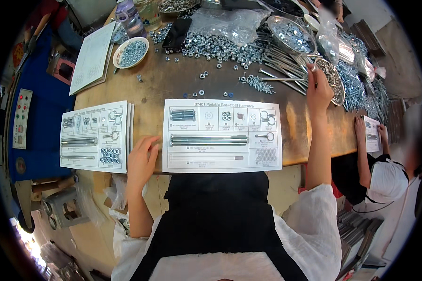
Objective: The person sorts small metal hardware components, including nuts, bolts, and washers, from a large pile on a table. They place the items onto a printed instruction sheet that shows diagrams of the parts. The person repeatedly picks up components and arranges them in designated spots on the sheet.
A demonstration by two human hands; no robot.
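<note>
A white sheet with boxed sections lies before me at the table's near edge. Long silvery bolts and a group of short bolts show in its sections; I cannot tell whether these are real or printed. Just left of the sheet, my left hand rests on the table edge, fingers stretched out, holding nothing. My right hand reaches over the heap of long bolts, beside a bowl of small metal parts. Its fingertips are pinched together; what they hold is too small to name.
A similar stack of sheets lies at left. Loose nuts, short screws, a dish of small parts, a black phone and a metal bowl of washers spread across the back. Another person works at right.
</note>
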